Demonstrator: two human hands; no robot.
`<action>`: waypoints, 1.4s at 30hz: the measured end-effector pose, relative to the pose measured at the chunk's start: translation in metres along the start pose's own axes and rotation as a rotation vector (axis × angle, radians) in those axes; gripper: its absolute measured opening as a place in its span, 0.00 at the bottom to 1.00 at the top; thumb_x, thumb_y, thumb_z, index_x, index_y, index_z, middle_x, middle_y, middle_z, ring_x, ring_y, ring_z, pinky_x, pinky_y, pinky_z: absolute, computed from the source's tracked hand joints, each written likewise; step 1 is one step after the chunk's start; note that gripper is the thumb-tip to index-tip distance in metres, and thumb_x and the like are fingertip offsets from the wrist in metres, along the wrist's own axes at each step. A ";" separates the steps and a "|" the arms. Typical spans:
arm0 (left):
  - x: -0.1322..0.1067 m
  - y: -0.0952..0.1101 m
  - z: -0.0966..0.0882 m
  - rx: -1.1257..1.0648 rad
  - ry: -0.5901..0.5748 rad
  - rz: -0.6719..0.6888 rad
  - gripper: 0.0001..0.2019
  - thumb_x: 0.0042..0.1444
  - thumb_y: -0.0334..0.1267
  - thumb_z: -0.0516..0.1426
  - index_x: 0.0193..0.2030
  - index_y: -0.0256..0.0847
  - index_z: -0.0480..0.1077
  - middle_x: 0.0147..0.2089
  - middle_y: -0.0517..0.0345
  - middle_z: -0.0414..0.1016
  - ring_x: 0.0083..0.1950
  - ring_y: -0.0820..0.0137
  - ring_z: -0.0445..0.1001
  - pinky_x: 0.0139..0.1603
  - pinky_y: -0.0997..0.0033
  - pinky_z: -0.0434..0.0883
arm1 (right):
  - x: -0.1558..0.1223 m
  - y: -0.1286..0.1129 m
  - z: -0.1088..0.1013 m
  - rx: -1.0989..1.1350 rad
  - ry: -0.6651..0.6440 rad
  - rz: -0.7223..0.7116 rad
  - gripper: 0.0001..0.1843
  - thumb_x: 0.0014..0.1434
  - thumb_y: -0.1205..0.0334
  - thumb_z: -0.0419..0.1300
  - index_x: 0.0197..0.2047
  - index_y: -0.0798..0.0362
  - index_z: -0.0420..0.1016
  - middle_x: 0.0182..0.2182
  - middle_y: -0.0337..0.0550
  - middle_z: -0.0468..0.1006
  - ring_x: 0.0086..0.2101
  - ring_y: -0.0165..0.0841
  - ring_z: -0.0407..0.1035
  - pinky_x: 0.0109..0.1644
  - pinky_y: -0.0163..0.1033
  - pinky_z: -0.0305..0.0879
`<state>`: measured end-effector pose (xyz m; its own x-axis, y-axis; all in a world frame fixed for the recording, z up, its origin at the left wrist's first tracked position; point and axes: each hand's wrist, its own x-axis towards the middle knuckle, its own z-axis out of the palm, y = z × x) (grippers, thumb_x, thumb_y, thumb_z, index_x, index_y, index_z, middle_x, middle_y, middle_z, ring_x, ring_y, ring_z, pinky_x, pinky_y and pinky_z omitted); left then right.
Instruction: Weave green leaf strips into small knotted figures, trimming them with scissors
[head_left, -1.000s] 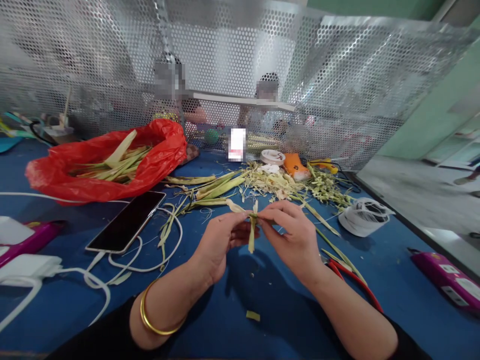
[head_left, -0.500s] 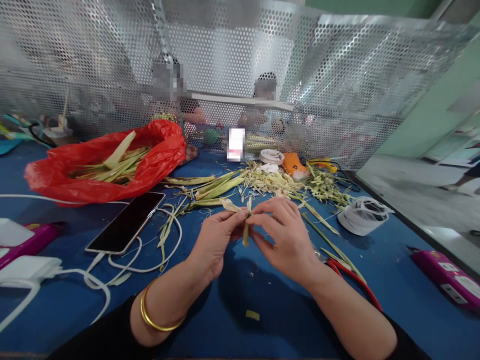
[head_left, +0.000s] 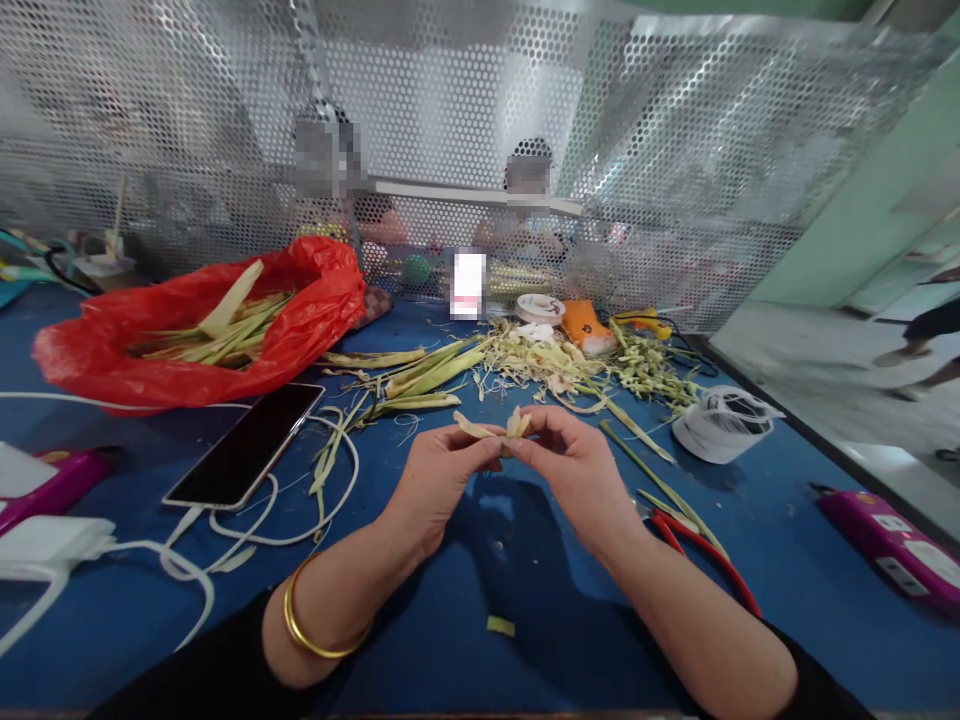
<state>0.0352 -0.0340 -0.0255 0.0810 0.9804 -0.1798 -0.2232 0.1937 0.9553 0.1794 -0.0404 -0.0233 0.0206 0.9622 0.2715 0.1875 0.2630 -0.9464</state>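
Between my fingertips I pinch a small bundle of pale leaf strips (head_left: pixel 517 424), whose folded ends stick up. My left hand (head_left: pixel 442 475) is closed on it, thumb against the fingers, with one pale strip pointing up and left. My right hand (head_left: pixel 574 465) pinches the same piece from the other side, thumb tip close to the left thumb. The fingers hide the lower part of the piece. Beyond the hands lie long green-yellow leaf strips (head_left: pixel 439 375) and a heap of pale shreds (head_left: pixel 540 360). A small yellowish scrap (head_left: pixel 501 626) rests on the blue table (head_left: pixel 442 670) nearer me.
Leaves fill a red plastic bag (head_left: pixel 90 365) at left; a phone (head_left: pixel 247 445) and white cables lie before it. Red-handled pliers (head_left: pixel 709 555), a white coil (head_left: pixel 724 425) and a purple power strip (head_left: pixel 892 545) are at right. A perforated metal screen (head_left: pixel 450 100) stands behind, people beyond.
My right hand has closed in from loosely spread fingers to a pinch beside the left thumb. The strip end that hung below the fingers no longer shows. A passer-by's legs show more at right.
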 end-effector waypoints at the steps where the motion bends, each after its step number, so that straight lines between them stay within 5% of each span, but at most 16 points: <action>1: 0.000 0.000 0.000 0.011 -0.014 0.014 0.07 0.41 0.36 0.67 0.29 0.37 0.80 0.31 0.53 0.80 0.33 0.69 0.72 0.40 0.71 0.68 | 0.000 -0.001 0.000 0.097 -0.036 0.083 0.06 0.51 0.61 0.65 0.27 0.52 0.72 0.29 0.39 0.74 0.34 0.34 0.69 0.40 0.40 0.65; 4: 0.001 0.002 0.000 0.021 -0.062 0.052 0.07 0.42 0.36 0.67 0.31 0.38 0.81 0.33 0.53 0.81 0.41 0.65 0.75 0.47 0.69 0.68 | 0.001 -0.004 0.001 0.290 -0.067 0.212 0.09 0.47 0.60 0.67 0.24 0.52 0.71 0.24 0.37 0.73 0.30 0.32 0.69 0.39 0.39 0.66; 10: 0.001 0.003 0.000 -0.007 -0.142 0.035 0.11 0.46 0.41 0.66 0.36 0.37 0.80 0.37 0.51 0.81 0.44 0.64 0.75 0.52 0.67 0.66 | 0.001 -0.002 0.004 0.311 0.060 0.162 0.08 0.44 0.61 0.68 0.23 0.52 0.72 0.25 0.38 0.76 0.30 0.34 0.70 0.40 0.42 0.67; 23: -0.001 -0.001 0.004 0.032 -0.129 0.030 0.12 0.45 0.44 0.67 0.32 0.37 0.78 0.30 0.56 0.76 0.33 0.71 0.70 0.38 0.74 0.66 | 0.000 0.003 0.005 0.075 0.169 0.044 0.07 0.50 0.61 0.65 0.26 0.52 0.73 0.25 0.37 0.75 0.30 0.31 0.68 0.39 0.38 0.66; 30: 0.000 -0.005 0.005 -0.055 -0.196 0.001 0.09 0.50 0.40 0.63 0.34 0.37 0.77 0.34 0.53 0.78 0.37 0.68 0.73 0.44 0.71 0.68 | -0.001 -0.001 0.009 0.459 0.120 0.214 0.14 0.45 0.59 0.69 0.33 0.51 0.69 0.20 0.32 0.72 0.23 0.29 0.68 0.30 0.37 0.68; 36: -0.001 -0.003 0.005 -0.090 -0.176 0.012 0.06 0.49 0.35 0.62 0.34 0.36 0.77 0.34 0.56 0.79 0.31 0.73 0.72 0.39 0.73 0.69 | 0.003 -0.006 0.002 0.365 0.049 0.237 0.19 0.44 0.58 0.69 0.40 0.52 0.73 0.29 0.36 0.77 0.30 0.31 0.72 0.37 0.37 0.69; 42: -0.002 0.002 0.003 -0.102 -0.207 -0.016 0.07 0.49 0.37 0.63 0.34 0.37 0.77 0.32 0.58 0.77 0.31 0.74 0.71 0.37 0.75 0.68 | 0.011 -0.001 -0.009 0.324 -0.147 0.274 0.12 0.50 0.56 0.67 0.37 0.54 0.78 0.28 0.38 0.77 0.30 0.30 0.70 0.40 0.37 0.67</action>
<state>0.0371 -0.0354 -0.0226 0.2809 0.9505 -0.1331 -0.3164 0.2227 0.9221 0.1885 -0.0312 -0.0176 -0.1178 0.9930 -0.0021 -0.1235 -0.0167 -0.9922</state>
